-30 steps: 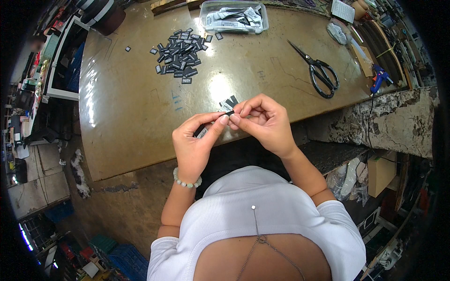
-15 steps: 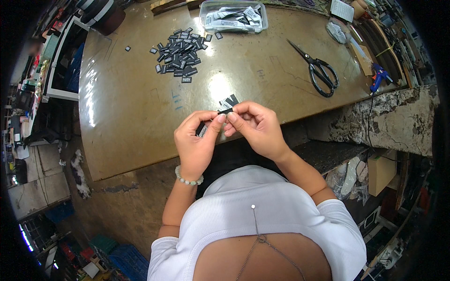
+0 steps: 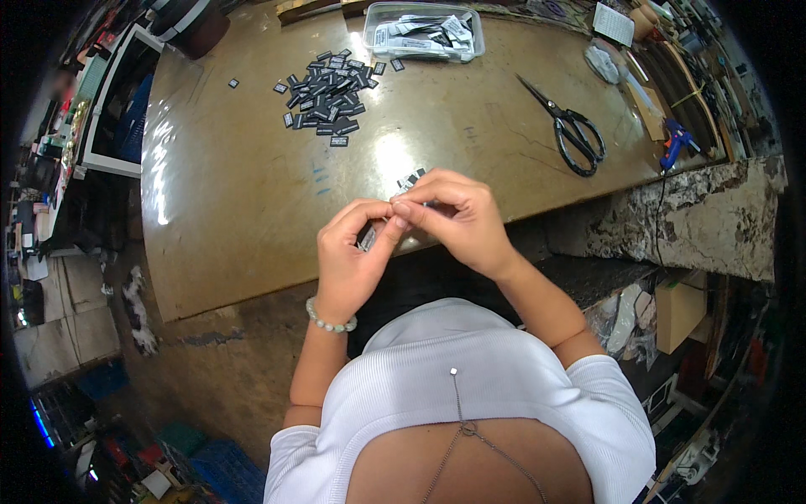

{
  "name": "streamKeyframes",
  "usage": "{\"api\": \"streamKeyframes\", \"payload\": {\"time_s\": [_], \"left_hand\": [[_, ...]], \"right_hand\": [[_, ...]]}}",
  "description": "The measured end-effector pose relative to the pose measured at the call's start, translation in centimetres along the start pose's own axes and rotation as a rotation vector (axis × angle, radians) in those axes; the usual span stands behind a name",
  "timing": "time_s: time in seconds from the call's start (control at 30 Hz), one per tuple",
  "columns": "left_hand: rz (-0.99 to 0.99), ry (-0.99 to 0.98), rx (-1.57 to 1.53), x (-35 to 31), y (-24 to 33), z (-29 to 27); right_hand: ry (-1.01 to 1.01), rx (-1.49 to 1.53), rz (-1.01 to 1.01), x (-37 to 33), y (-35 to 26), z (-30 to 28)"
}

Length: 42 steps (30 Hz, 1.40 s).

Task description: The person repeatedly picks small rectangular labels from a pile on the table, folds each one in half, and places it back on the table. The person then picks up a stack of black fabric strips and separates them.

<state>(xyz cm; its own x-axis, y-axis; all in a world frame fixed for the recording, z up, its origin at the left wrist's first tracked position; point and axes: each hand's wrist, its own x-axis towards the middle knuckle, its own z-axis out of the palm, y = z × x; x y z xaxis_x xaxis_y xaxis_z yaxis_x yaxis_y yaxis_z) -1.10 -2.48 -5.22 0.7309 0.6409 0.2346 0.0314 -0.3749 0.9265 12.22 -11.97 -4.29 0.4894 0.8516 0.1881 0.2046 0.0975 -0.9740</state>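
Note:
My left hand (image 3: 348, 256) and my right hand (image 3: 460, 220) meet fingertip to fingertip above the table's near edge. Both are closed in a pinch, on a small black label that the fingers now cover almost wholly. Through the gap between my left thumb and fingers shows a black-and-white label (image 3: 367, 237); whether that hand holds it or it lies behind, I cannot tell. Just beyond my fingertips, a few black and white label strips (image 3: 409, 180) lie on the table. Farther off is a loose pile of small black labels (image 3: 327, 92) with white print.
On the brown table (image 3: 227, 210), a clear plastic box (image 3: 482, 42) of label strips stands at the back. Black-handled scissors (image 3: 573, 139) lie to the right, and a blue glue gun (image 3: 676, 144) rests at the right edge. One label (image 3: 233, 83) lies apart at left.
My right thumb and fingers have closed in over my left fingertips. The black label, plainly seen between both hands before, is now mostly covered.

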Motion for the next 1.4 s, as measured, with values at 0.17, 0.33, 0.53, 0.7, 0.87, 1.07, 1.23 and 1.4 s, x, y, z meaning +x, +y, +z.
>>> {"api": "streamKeyframes", "payload": {"time_s": [0.17, 0.33, 0.53, 0.7, 0.87, 1.07, 1.23, 1.4], "left_hand": [[-0.235, -0.009, -0.311, -0.3, -0.5, -2.5], [-0.263, 0.079, -0.841, 0.0, -1.2, -2.5], [-0.107, 0.160, -0.824, 0.7, -0.6, -1.8], [-0.060, 0.087, -0.666, 1.4, -0.1, -0.6], [-0.089, 0.060, -0.952, 2.1, 0.3, 0.8], [-0.144, 0.072, -1.033, 1.8, 0.5, 1.4], [-0.099, 0.342, -1.150, 2.4, -0.8, 0.1], [-0.300, 0.162, -1.182, 2.1, -1.4, -1.2]], "right_hand": [[-0.164, -0.082, -0.264, 3.1, -1.0, -1.1], [-0.011, 0.000, -0.208, 9.0, -0.5, 1.6], [-0.133, -0.214, 0.057, 8.4, 0.4, 0.7], [-0.268, 0.321, 0.337, 2.3, 1.3, 1.5], [-0.175, 0.557, 0.340, 2.2, 0.3, 1.0], [-0.118, 0.596, 0.352, 1.2, 0.7, 1.3], [0.010, 0.649, 0.357, 0.7, 1.1, 0.9], [0.048, 0.888, 0.359, 0.6, 0.9, 0.7]]}}
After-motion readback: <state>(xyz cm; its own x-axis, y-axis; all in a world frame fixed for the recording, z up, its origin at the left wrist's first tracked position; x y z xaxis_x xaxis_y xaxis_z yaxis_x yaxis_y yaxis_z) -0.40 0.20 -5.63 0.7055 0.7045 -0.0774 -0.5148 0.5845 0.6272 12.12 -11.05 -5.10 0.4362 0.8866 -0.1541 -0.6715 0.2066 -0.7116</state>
